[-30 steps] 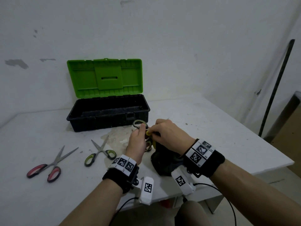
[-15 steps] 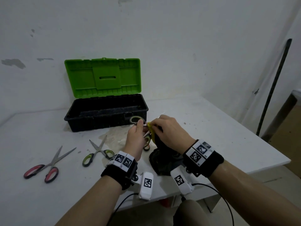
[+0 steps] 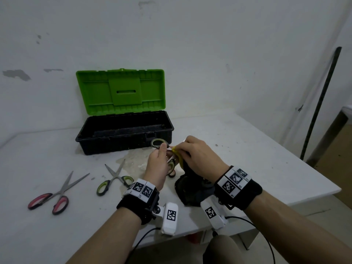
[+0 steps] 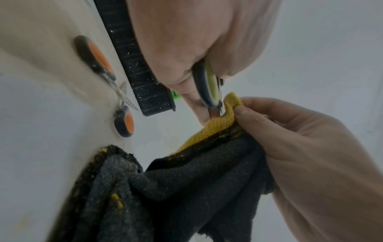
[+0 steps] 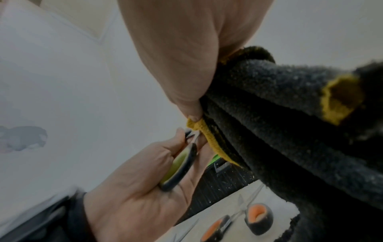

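Grip matters here: left hand (image 3: 158,168) clasps the grey-and-green-handled steel scissors (image 4: 207,85) mid-frame, right hand (image 3: 199,159) pinches the yellow-hemmed dark grey cloth (image 3: 190,189) against their blades. Wipe from pivot toward tips, keeping cloth between skin and edge.

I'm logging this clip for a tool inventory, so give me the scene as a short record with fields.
left hand: grips grey-and-green scissors by the handles
right hand: pinches the yellow hem of a dark cloth
blades: at the hem; whether they are cutting cannot be told
toolbox: open, green lid upright, at the back of the table
loose on table: red-handled scissors and green-handled scissors, both left of the hands, blades parted
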The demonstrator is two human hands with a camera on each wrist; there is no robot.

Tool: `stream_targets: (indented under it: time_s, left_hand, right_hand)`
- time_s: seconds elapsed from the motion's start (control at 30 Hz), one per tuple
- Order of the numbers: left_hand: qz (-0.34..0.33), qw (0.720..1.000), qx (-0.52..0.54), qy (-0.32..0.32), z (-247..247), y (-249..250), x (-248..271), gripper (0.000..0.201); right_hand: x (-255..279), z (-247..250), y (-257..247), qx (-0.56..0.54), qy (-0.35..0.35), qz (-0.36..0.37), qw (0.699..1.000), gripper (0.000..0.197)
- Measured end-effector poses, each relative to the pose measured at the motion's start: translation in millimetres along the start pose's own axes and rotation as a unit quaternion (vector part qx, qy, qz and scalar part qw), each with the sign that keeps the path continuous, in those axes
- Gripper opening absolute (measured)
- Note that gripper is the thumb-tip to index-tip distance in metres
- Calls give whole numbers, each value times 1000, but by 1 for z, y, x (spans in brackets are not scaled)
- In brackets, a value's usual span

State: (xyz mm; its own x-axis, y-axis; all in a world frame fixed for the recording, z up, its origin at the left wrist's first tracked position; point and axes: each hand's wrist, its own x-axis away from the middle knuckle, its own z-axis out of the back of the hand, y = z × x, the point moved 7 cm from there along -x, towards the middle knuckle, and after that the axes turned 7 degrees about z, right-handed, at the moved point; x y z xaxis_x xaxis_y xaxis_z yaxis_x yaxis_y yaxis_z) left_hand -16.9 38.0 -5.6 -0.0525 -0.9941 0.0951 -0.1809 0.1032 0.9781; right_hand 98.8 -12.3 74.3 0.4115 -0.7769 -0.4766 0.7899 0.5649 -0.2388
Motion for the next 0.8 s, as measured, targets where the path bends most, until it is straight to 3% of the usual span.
stream_targets:
  time_s: [0.13,0.3,0.47,0.63,0.7,0.8]
  left_hand:
    - [-11,1000,-20,-10,-1,1,0,47]
    - [13,1000,-15,-15,-2,-6,3,46]
    - [-1,1000,-25,-14,-3,-5,1,48]
    - [29,998,47,12,3,-10,-4,45]
    - [26,999,44,11,4,-9,-5,48]
    - [13,1000,12,-8,-2,-8,-3,45]
  right_hand:
    - [5,-13,-18,-3,-30,52,998,19]
    - [3,-7,0,20,-39,-3,999,24]
    - [6,-15,-11,5,-46,36,998,21]
    - [7,-3,13,2,-7,-18,1000,22]
    - [6,3,12,-8,19,-14,1000,22]
    - [4,-9,0,-7,3,4,1000,22]
